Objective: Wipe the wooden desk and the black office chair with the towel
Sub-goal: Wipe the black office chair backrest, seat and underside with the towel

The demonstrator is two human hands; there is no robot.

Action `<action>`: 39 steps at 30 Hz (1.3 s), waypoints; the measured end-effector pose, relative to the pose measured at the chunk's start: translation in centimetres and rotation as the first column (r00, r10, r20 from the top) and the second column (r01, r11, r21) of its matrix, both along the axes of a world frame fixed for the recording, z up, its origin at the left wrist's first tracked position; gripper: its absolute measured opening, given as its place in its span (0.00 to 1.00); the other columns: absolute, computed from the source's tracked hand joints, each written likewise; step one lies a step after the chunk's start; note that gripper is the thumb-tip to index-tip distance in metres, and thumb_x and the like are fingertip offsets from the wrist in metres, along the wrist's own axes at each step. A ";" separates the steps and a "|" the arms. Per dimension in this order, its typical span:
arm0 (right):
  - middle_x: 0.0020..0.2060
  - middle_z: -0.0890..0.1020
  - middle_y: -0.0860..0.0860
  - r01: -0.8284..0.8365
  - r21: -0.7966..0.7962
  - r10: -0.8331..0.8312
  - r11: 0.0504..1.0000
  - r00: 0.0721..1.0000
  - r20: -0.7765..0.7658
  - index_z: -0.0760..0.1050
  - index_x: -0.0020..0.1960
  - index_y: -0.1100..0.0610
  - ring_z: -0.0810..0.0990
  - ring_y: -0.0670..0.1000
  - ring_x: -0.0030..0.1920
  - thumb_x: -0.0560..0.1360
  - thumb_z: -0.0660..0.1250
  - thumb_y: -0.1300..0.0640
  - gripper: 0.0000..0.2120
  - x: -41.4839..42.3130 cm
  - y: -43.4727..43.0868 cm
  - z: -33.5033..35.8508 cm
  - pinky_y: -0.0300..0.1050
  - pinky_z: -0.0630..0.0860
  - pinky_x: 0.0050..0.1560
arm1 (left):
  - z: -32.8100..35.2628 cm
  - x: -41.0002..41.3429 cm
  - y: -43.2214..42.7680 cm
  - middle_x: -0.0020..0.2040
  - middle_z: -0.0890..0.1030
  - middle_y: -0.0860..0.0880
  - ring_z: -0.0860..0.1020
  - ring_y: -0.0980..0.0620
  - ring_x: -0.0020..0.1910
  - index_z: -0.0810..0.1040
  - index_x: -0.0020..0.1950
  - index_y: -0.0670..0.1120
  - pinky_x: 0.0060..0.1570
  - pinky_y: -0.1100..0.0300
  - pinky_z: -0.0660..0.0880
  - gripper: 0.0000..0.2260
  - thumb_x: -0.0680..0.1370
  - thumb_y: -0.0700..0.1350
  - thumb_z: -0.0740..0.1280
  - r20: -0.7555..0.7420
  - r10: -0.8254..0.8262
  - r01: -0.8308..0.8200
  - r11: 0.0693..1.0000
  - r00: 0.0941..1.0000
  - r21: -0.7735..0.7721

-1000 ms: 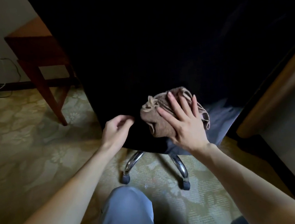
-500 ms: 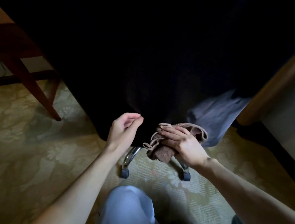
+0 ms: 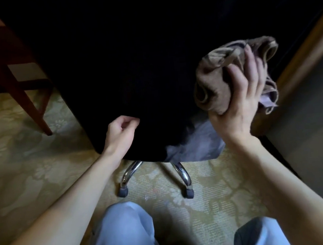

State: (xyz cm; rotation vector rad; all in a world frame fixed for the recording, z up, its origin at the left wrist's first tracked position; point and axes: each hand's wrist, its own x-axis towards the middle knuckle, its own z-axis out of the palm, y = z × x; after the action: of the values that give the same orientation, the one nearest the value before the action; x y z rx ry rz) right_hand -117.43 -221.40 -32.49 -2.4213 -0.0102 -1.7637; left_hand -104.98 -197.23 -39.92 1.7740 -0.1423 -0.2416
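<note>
Head view, dim light. The right hand is raised, with thumb and fingers clamped round the bunched brown towel, which is held against the right side of the black office chair back. The left hand sits well apart from it, at the back's lower left edge. Its fingers are curled and touch the upholstery; whether they pinch the edge cannot be told. A grey cloth hangs below the chair's lower edge, between the two hands. Chrome legs on casters stand on patterned carpet. The wooden counter shows its leg at upper left, with open carpet beside it. A wooden trim runs close along the right, just beside the towel.
</note>
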 end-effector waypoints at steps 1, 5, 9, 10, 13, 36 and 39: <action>0.73 0.66 0.68 -0.029 0.002 0.029 1.000 1.000 -0.008 0.66 0.69 0.59 0.63 0.65 0.75 0.79 0.63 0.54 0.21 0.5 0.1 -0.8 0.75 0.58 0.73 | 0.2 0.2 -0.1 0.48 0.87 0.51 0.84 0.51 0.53 0.84 0.48 0.51 0.63 0.45 0.78 0.15 0.69 0.57 0.67 -0.008 0.013 -0.013 1.000 1.000 0.000; 0.75 0.66 0.65 -0.045 0.000 0.044 0.999 0.995 -0.090 0.69 0.70 0.57 0.63 0.63 0.76 0.79 0.67 0.54 0.21 2.1 1.1 -5.5 0.71 0.54 0.77 | 0.0 0.3 -0.5 0.47 0.86 0.50 0.84 0.51 0.50 0.82 0.48 0.50 0.60 0.45 0.79 0.12 0.71 0.55 0.69 0.020 -0.002 0.001 0.999 1.000 0.054; 0.77 0.63 0.60 -0.162 -0.016 0.152 0.987 0.953 -0.263 0.69 0.71 0.56 0.59 0.59 0.78 0.81 0.66 0.57 0.20 2.6 1.4 -10.9 0.63 0.44 0.80 | -0.5 0.5 -0.4 0.46 0.86 0.49 0.84 0.52 0.50 0.83 0.47 0.50 0.60 0.46 0.80 0.09 0.72 0.53 0.71 0.061 -0.023 0.019 0.998 0.998 0.067; 0.76 0.63 0.59 -0.198 -0.026 0.180 0.980 0.932 -0.316 0.69 0.72 0.56 0.58 0.59 0.78 0.78 0.71 0.60 0.24 2.6 1.5 -12.3 0.63 0.42 0.80 | -0.5 0.5 -0.4 0.46 0.86 0.49 0.84 0.51 0.50 0.83 0.47 0.50 0.60 0.45 0.80 0.09 0.72 0.54 0.71 0.061 -0.022 0.019 0.998 0.998 0.063; 0.76 0.67 0.60 -0.289 -0.045 0.226 0.956 0.827 -0.514 0.71 0.73 0.58 0.59 0.59 0.78 0.70 0.78 0.69 0.34 2.3 2.3 -15.8 0.61 0.41 0.81 | -0.4 0.5 -0.2 0.45 0.87 0.49 0.85 0.51 0.51 0.83 0.46 0.50 0.61 0.44 0.79 0.09 0.72 0.54 0.71 0.049 -0.023 0.021 0.999 0.999 0.041; 0.77 0.64 0.67 -0.071 0.196 0.059 0.978 0.996 0.063 0.65 0.75 0.65 0.63 0.66 0.78 0.79 0.66 0.65 0.26 -4.4 -5.7 -0.2 0.70 0.60 0.76 | -0.1 -1.2 -1.9 0.47 0.81 0.56 0.81 0.56 0.49 0.78 0.52 0.51 0.48 0.62 0.75 0.07 0.77 0.50 0.72 0.121 0.084 -0.111 0.966 0.989 0.234; 0.76 0.63 0.70 -0.026 0.237 0.013 0.971 0.998 0.054 0.62 0.77 0.66 0.61 0.66 0.78 0.79 0.63 0.60 0.28 -2.6 -4.8 -1.1 0.66 0.58 0.78 | 0.0 -0.9 -2.0 0.48 0.81 0.54 0.82 0.52 0.50 0.78 0.53 0.50 0.57 0.51 0.79 0.08 0.78 0.50 0.72 0.107 0.089 -0.113 0.963 0.990 0.244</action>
State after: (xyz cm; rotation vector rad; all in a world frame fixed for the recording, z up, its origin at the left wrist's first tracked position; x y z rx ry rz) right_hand -120.00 -226.22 -33.56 -2.1997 0.1615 -1.7103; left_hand -105.87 -199.19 -39.95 2.0383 -0.0920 -0.1041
